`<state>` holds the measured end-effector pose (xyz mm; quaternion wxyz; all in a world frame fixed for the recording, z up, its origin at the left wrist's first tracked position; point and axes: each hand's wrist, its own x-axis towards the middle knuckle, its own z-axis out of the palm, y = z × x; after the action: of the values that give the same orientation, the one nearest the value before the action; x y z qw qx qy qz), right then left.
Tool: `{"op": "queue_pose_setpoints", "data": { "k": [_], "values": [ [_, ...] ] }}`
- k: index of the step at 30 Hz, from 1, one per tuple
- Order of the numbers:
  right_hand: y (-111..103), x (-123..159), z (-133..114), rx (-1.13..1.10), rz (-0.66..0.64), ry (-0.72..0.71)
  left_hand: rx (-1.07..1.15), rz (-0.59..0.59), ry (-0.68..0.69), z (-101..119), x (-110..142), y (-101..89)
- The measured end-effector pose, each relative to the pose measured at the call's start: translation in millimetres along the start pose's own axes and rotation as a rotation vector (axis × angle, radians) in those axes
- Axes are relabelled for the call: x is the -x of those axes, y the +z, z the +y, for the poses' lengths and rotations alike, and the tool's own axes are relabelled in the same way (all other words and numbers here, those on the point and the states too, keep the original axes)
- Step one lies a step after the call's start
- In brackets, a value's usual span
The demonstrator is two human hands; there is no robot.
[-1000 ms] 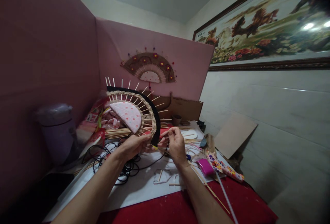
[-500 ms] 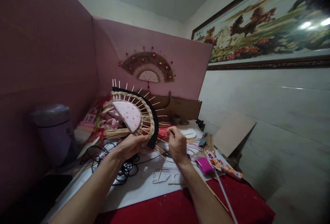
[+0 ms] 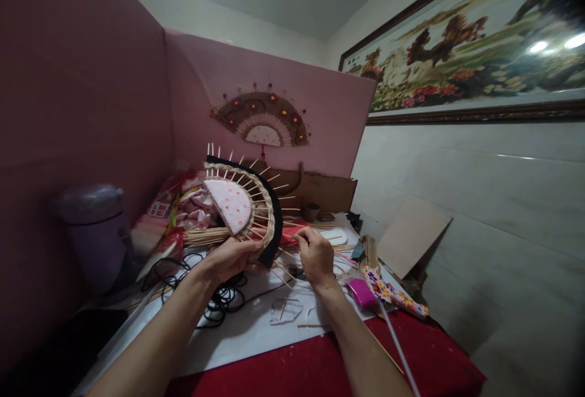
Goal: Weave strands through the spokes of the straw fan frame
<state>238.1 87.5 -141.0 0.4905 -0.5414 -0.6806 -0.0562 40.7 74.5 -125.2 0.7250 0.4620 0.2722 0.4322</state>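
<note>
My left hand (image 3: pixel 235 258) is closed on the lower end of a half-round fan (image 3: pixel 231 205), thumb on its front. The fan has a white centre with pink dots, a braided tan cord band, a black strip (image 3: pixel 275 220) and thin sticks fanning outward past the strip. Just right of the fan's lower edge, my right hand (image 3: pixel 315 257) has its fingertips pinched together by the stick ends. What it pinches is too small to make out. Black cord (image 3: pixel 223 299) lies in a loose tangle below my left hand, one strand running right.
A bundle of thin sticks (image 3: pixel 205 237) lies behind the left hand. To the right are a magenta packet (image 3: pixel 362 293) and flower-patterned cloth (image 3: pixel 397 293). A small brown pot (image 3: pixel 311 211) stands behind. A finished-looking fan (image 3: pixel 262 119) hangs on the pink panel (image 3: pixel 192 80).
The held fan has shifted slightly right and down. My right hand stays pinched in nearly the same place, its fingertips marginally lower and further left.
</note>
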Motion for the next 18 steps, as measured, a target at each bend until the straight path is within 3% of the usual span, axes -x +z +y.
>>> {"op": "queue_pose_setpoints", "data": {
  "k": [6,13,18],
  "values": [
    [2.2,2.6,-0.5,0.048,0.010,-0.025,-0.125,0.022,-0.011,-1.5,0.2,4.3],
    [-0.9,-1.5,2.9,-0.005,0.057,0.027,0.001,0.006,0.027,5.8,-0.8,-9.6],
    [-2.6,-4.1,2.7,-0.051,0.006,0.123,0.061,0.029,0.057,9.2,-1.5,-18.7]
  ]
}}
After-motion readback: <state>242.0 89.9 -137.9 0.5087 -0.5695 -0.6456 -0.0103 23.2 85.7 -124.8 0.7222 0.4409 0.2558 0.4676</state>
